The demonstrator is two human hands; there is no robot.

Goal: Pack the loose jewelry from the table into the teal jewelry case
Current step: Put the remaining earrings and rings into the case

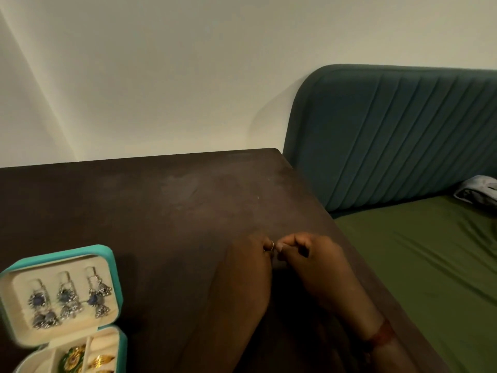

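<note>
Left hand and right hand together pinch my small ring, not yet packed; earrings already hang in the teal jewelry case at the tabletop's front-left corner.

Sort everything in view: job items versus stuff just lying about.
Job: teal jewelry case, earrings in its lid, small hoop, left hand, right hand.
Lying about: table, headboard, green sheet, grey cloth.
</note>
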